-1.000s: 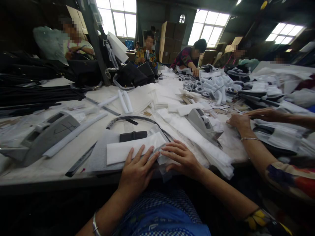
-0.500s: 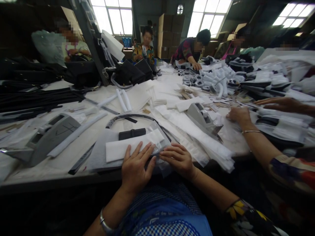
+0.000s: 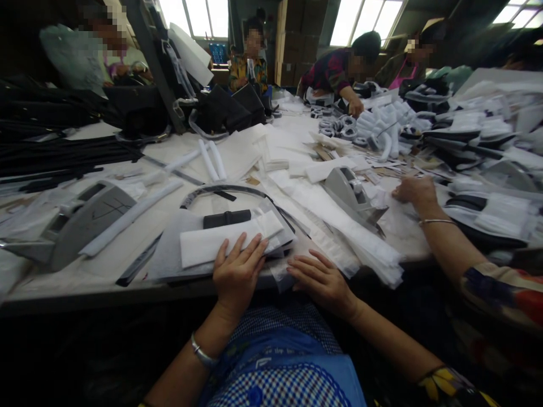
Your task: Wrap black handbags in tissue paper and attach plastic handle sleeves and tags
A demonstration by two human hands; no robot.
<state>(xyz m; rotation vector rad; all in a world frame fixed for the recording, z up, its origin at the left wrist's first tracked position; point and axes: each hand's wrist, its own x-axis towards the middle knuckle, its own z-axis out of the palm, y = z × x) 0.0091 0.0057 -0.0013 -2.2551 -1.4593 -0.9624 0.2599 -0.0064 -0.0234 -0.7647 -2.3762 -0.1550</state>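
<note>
My left hand (image 3: 238,271) lies open, fingers apart, on the front edge of a white padding strip (image 3: 201,247). The strip rests on a flat bag piece wrapped in thin white sheet (image 3: 165,257). A dark wrapped handle (image 3: 220,189) arches behind it, and a short black piece (image 3: 227,219) lies between them. My right hand (image 3: 324,285) is open too, its fingers stretched out flat at the table edge, right of the bag piece. Its fingertips are near a sheet of clear plastic (image 3: 282,274); whether they touch it I cannot tell.
Grey tape dispensers stand left (image 3: 85,226) and right (image 3: 354,198). Long white padding strips (image 3: 339,226) reach the table edge. A co-worker's hand (image 3: 418,195) is close on the right. Black bags (image 3: 220,116) and a heap of wrapped handles (image 3: 382,124) lie farther back.
My right hand has moved off the bag piece, to the right and down, and its fingers have straightened. My left hand stays on the padding strip. One co-worker's hand at right has left the view.
</note>
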